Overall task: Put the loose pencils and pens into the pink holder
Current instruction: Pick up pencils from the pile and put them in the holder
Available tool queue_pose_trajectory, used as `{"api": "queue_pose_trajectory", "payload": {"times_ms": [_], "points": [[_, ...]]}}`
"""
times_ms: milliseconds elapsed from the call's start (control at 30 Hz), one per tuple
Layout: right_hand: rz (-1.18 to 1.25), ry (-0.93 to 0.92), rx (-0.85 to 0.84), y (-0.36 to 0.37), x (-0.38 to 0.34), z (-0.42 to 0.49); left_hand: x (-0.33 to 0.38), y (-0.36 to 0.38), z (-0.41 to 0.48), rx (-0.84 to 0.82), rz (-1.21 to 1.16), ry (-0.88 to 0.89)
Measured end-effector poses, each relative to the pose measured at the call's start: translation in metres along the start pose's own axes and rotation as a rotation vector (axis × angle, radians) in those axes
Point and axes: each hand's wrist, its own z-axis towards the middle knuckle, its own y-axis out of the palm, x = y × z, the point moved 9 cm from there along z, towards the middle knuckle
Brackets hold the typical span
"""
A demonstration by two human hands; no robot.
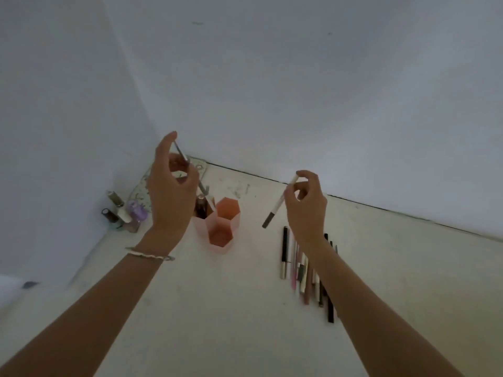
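The pink holder [222,223], made of hexagonal cups, stands on the white surface between my hands. My left hand [171,186] is raised above its left cup and pinches a thin grey pencil [181,153] that slants down into that cup, where a dark item stands. My right hand [304,205] hovers to the right of the holder, fingers closed on a white pencil with a brown tip [277,206], held tilted in the air. Several loose pens and pencils [304,270] lie side by side under my right wrist, partly hidden by it.
Nail polish bottles [123,212] cluster in the left corner by the wall. A patterned flat pouch [152,183] lies behind the holder. White walls [272,91] close off the back and left of the surface.
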Motion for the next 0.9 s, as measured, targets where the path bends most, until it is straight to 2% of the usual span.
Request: {"api": "queue_pose_trajectory", "payload": {"times_ms": [67, 133, 233, 300, 333, 467, 567, 700, 800, 900], "points": [[0.12, -0.056, 0.096, -0.005, -0.03, 0.006, -0.008, -0.001, -0.002, -0.029, 0.024, 0.019], [0.19, -0.092, 0.122, -0.001, -0.05, 0.005, -0.019, 0.009, -0.012, -0.118, 0.09, 0.039], [0.217, -0.126, 0.085, 0.014, -0.064, -0.005, -0.024, 0.023, -0.03, -0.225, 0.308, 0.214], [0.204, -0.149, 0.053, 0.028, -0.067, -0.014, -0.022, 0.021, -0.039, -0.212, 0.433, 0.355], [0.188, -0.163, 0.034, 0.036, -0.068, -0.018, -0.022, 0.015, -0.039, -0.182, 0.444, 0.371], [0.078, -0.247, -0.091, 0.069, -0.074, -0.033, -0.029, -0.023, -0.02, -0.033, 0.337, 0.235], [-0.035, -0.323, -0.192, 0.095, -0.077, -0.045, -0.032, -0.035, -0.005, -0.017, 0.254, 0.138], [-0.222, -0.511, -0.261, 0.115, -0.076, -0.064, -0.017, -0.028, -0.006, -0.017, 0.143, 0.137], [-0.173, -0.502, -0.218, 0.099, -0.073, -0.059, 0.003, -0.009, -0.015, -0.044, 0.077, 0.167], [-0.068, -0.359, -0.03, 0.047, -0.064, -0.03, 0.022, 0.032, -0.036, -0.161, 0.018, 0.185]]}}
